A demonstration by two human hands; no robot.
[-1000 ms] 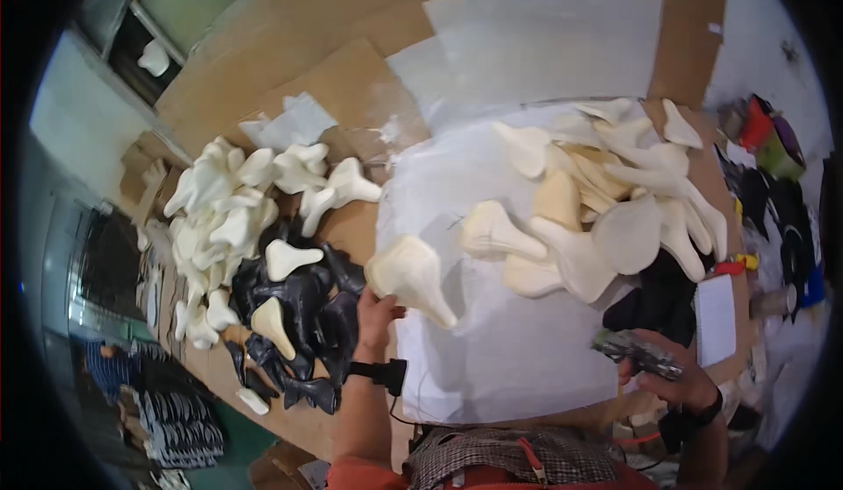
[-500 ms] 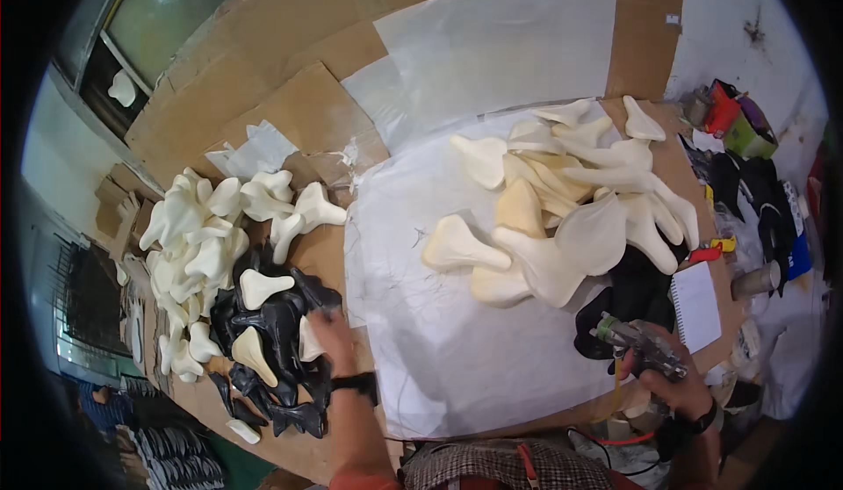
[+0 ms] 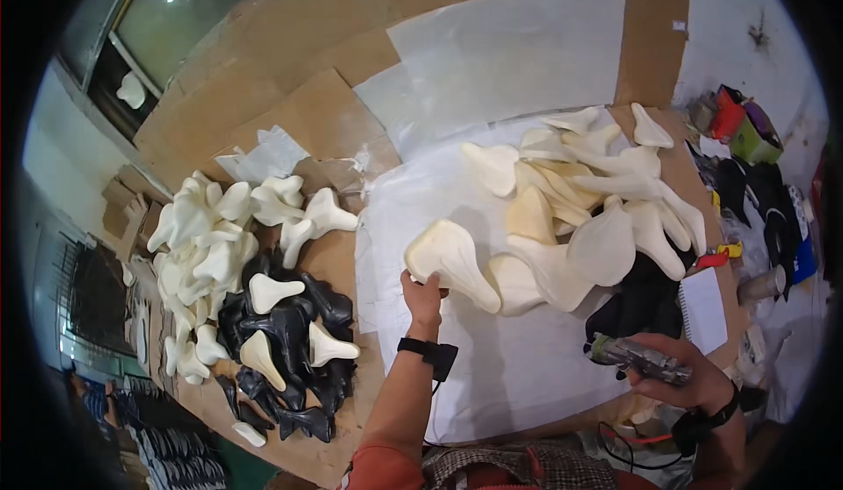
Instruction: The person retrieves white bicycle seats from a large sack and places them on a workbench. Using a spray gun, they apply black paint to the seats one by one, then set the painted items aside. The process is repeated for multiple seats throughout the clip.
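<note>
Left hand (image 3: 423,295) grip clamped on rear edge of cream saddle pad (image 3: 450,262), lifting it off white sheet (image 3: 527,376) on tabletop (face up). Right hand (image 3: 680,374) closed around spray gun (image 3: 634,357), nozzle toward pad.

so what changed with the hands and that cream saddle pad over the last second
The left hand left the cream saddle pad, reached down to the black pile at the left, and is back gripping the pad's wide end. The pad lies as before on the white sheet. The right hand kept hold of the metal tool.
</note>
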